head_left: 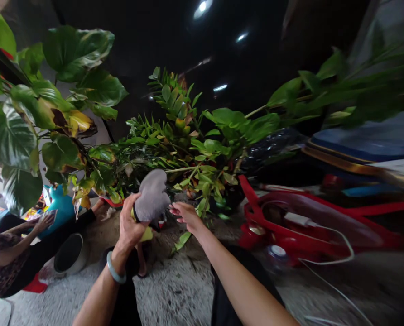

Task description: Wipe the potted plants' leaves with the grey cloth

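Observation:
Wrapped around a grey, fuzzy piece with a scalloped edge (151,195) is my left hand (131,222), which wears a pale bracelet (115,268). Yellow parts show at the lower side of this piece, by my palm; its exact kind is unclear. My right hand (185,213) is just beside its right edge, thumb and fingers drawn together in a pinch. Whatever is between those fingertips is too small to make out. Green plants (205,149) stand right behind both hands.
At the right is a red plastic basket (290,203) with a white charger (299,219) and cable. A seated person (8,253) works at the left, near a dark-mouthed bucket (69,253) and a turquoise container (60,208). Large leaves (76,52) hang at upper left.

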Demonstrator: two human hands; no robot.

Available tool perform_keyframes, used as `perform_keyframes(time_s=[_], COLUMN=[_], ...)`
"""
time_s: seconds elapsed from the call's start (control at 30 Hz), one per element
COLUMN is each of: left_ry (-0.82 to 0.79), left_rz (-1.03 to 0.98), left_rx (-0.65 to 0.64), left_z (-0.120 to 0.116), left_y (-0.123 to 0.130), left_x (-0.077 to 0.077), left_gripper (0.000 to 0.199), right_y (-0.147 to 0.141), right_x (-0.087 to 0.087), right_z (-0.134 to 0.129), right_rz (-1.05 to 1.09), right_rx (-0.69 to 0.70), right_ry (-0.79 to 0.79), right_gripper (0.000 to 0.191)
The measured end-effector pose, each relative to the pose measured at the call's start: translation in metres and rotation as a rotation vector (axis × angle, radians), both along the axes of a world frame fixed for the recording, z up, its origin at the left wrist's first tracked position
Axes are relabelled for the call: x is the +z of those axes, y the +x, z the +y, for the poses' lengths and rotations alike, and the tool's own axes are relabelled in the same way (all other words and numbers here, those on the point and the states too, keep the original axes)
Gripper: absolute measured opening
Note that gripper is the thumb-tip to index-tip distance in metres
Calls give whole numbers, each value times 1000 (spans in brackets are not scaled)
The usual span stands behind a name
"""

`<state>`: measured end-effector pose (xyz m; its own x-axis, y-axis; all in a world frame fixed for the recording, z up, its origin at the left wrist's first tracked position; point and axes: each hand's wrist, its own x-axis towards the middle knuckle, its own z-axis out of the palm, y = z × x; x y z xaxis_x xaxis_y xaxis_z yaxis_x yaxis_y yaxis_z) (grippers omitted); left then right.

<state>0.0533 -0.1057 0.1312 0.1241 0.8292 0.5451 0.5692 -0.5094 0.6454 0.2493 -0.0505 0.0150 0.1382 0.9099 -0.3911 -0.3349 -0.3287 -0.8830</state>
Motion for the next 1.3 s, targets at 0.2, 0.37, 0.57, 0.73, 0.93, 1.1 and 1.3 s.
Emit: perform_keyframes(time_s=[0.2,0.37,0.57,0.73,0.93,1.1,1.3], left_ry=[-202,-346,-169,-231,-383,-199,-210], left_rz=[38,124,-25,-65,23,-44,-51], left_rx=[17,-133,14,159,16,62,167], left_z=[18,-36,-17,24,-15,-7,27], left_y=[13,-9,0,28,22,24,44], left_x=[-31,-60,-8,-15,-37,17,7], left_gripper=[67,68,69,66,70,68,66], right_y=[4,10,9,8,16,19,15], right_x=[2,2,13,20,18,19,19], right_z=[-3,-4,-5,-5,-11,-13,-10], right_rz=[31,46,114,193,206,195,214], right_rx=[-23,-29,2,-7,-8,0,-10], right_ry=[16,27,48,76,14,-21,-26], right_gripper=[22,21,23,24,19,18,16])
